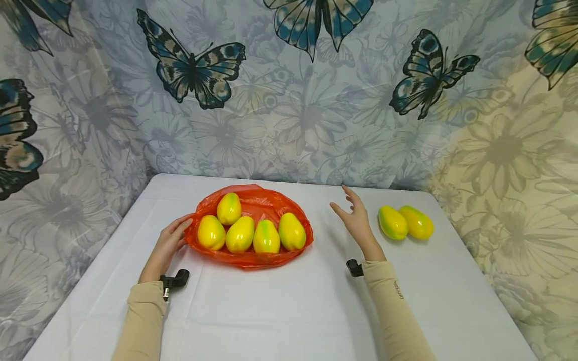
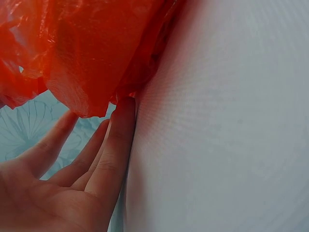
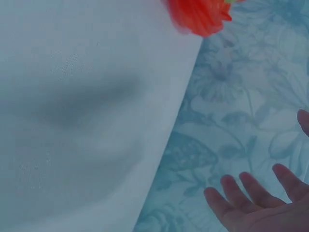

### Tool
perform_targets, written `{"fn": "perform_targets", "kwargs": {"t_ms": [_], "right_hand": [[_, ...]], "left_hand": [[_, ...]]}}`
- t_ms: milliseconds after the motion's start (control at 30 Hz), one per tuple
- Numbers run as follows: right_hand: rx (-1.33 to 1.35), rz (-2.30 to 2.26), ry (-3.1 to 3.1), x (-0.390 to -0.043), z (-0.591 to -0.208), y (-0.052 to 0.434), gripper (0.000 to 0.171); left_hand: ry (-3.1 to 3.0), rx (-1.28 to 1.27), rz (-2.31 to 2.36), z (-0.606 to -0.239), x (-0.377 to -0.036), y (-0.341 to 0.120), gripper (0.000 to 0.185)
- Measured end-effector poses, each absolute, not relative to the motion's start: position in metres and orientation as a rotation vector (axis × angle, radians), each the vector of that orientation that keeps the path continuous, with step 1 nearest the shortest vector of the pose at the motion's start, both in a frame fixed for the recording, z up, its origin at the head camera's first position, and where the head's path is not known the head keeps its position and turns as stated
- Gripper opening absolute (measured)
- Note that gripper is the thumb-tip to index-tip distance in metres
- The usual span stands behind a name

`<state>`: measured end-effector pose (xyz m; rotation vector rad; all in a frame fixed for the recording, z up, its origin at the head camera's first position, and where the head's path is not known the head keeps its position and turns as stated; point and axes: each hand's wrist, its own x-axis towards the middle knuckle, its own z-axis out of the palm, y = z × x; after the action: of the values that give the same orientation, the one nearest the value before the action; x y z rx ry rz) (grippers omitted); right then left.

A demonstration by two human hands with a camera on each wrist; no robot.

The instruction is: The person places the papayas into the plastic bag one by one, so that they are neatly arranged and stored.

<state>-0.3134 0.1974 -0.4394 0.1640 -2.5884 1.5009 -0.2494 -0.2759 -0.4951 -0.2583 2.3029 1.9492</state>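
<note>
A thin red plastic bag [image 1: 253, 263] lies spread wide on the table, its mouth facing up. Inside it sit several glossy yellow mango-like fruits [image 1: 241, 234] tinged with green. My left hand [image 1: 169, 240] is at the bag's left rim; in the left wrist view its extended fingers [image 2: 118, 140] reach up to the crinkled red plastic. Between the bag and a pair of the same fruits [image 1: 416, 222], my right hand [image 1: 355, 213] is raised over the table with fingers spread and nothing held. The right wrist view shows its fingertips apart from the bag's edge [image 3: 200, 17].
A white cloth covers the table [image 1: 271, 316]. Its far edge meets a hanging fabric [image 1: 311, 115] printed with flowers and butterflies, which also runs along both sides. The two loose fruits lie side by side near the table's right edge.
</note>
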Motion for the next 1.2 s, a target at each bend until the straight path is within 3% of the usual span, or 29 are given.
{"fn": "perform_targets", "kwargs": {"t_ms": [1200], "right_hand": [[-0.176, 1.324, -2.621, -0.294, -0.434, 0.308, 0.07]], "left_hand": [[2.275, -0.258, 1.982, -0.496, -0.251, -0.278, 0.072]]}}
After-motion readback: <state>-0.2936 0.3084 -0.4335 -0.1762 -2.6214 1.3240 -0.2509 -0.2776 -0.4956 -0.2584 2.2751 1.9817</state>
